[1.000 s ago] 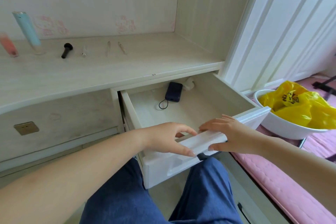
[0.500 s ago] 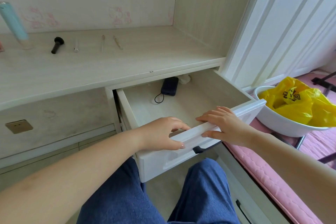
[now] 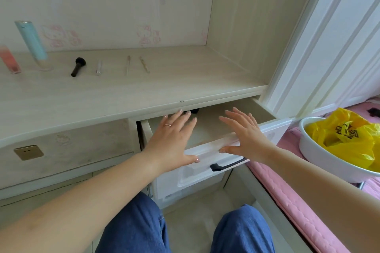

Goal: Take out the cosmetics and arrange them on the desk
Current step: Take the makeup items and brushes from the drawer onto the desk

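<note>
On the pale wood desk (image 3: 115, 92) stand a pink tube (image 3: 9, 59) and a blue tube (image 3: 31, 44) at the far left. Beside them lie a black brush (image 3: 78, 66), a small silver stick (image 3: 99, 67) and two thin pencils (image 3: 128, 64) (image 3: 144, 64) in a row. Below the desk edge the white drawer (image 3: 207, 162) is partly open. My left hand (image 3: 172, 139) and my right hand (image 3: 244, 133) lie flat with spread fingers on the drawer's front rim, thumbs on its face. A dark object (image 3: 194, 111) peeks out deep inside.
A white bowl (image 3: 320, 156) holding a yellow plastic bag (image 3: 347, 139) sits on a pink mat (image 3: 294, 201) at the right. A white panelled wall (image 3: 329, 37) rises to the right of the desk. My blue-trousered knees (image 3: 139, 228) are below the drawer. A gold socket plate (image 3: 28, 152) is at the left.
The drawer has slid inward, hiding most of its inside. Both hands have opened from gripping the front rim to lying flat against it.
</note>
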Action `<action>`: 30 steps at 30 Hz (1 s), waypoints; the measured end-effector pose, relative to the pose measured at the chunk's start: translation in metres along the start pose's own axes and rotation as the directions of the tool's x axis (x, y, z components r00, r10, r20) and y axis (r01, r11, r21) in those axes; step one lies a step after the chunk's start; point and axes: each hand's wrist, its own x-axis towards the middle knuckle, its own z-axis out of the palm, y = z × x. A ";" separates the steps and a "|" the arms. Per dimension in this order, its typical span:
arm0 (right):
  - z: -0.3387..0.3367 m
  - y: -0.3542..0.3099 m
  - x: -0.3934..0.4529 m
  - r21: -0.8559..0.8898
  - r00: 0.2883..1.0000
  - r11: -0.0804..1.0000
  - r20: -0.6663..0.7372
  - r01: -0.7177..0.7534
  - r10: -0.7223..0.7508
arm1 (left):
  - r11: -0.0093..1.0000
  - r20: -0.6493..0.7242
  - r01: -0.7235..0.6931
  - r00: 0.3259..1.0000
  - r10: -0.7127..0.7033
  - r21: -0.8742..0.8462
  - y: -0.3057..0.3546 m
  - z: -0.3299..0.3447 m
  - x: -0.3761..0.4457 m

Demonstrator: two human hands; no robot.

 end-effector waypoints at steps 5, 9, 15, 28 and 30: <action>-0.009 0.001 0.040 -0.212 0.998 0.977 0.055 0.031 -0.020 | 0.970 -0.059 0.162 0.986 -0.153 0.183 -0.022 -0.003 0.013; -0.016 -0.003 0.067 -0.331 0.991 0.940 0.131 0.079 -0.037 | 0.950 -0.070 0.176 0.984 -0.163 0.259 -0.032 -0.008 0.027; -0.014 -0.006 0.100 -0.347 0.987 0.936 0.160 0.049 0.008 | 0.919 -0.058 0.209 0.978 -0.201 0.335 -0.048 -0.016 0.046; 0.024 -0.006 0.107 -0.234 0.985 0.969 -0.168 -0.075 0.036 | 0.932 -0.104 0.244 0.969 -0.224 0.267 -0.059 -0.003 0.057; 0.029 -0.007 0.108 -0.244 0.975 0.965 -0.220 -0.092 0.037 | 0.931 -0.120 0.237 0.970 -0.211 0.278 -0.061 -0.002 0.057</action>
